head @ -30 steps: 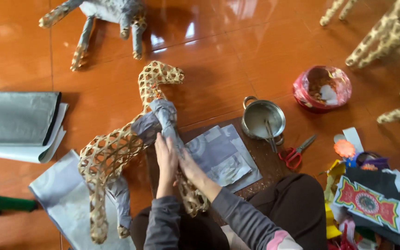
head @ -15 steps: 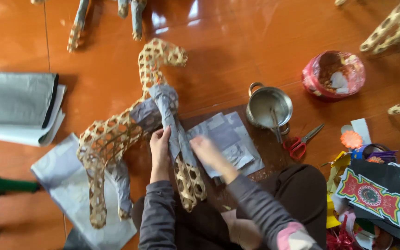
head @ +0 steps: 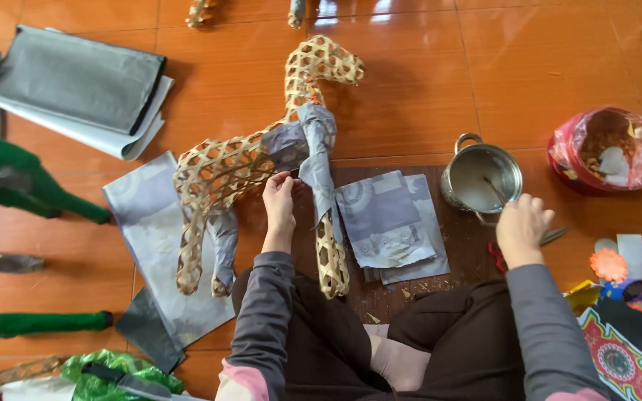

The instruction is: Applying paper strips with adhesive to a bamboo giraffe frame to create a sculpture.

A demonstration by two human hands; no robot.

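Since the earlier frame, the right hand (head: pixel 523 226) has left the woven frame and moved right to the small metal pot (head: pixel 482 178); the left hand (head: pixel 279 200) remains on the frame.

The orange tiled floor (head: pixel 425 82) carries all items. The woven bamboo animal frame (head: pixel 254 160) lies on its side in front of the seated person, head toward the top, legs toward the person. Grey paper strips (head: pixel 313 145) cover its neck and chest and run down one front leg. A large grey paper sheet (head: pixel 146 230) lies under the hind legs. A folded stack of grey sheets (head: pixel 76 85) lies at upper left, well apart. A smaller stack of cut grey paper pieces (head: pixel 389 223) rests on a dark board (head: pixel 410 286) just right of the frame.

The left hand pinches the paper edge at the frame's chest, fingers closed on it. The right hand rests at the pot's near rim, fingers curled downward; whether it grips anything cannot be determined. A stick stands inside the pot. A red-lined bowl (head: pixel 609 148) sits to the pot's right. Red-handled scissors (head: pixel 551 238) lie partly hidden beside the right hand.
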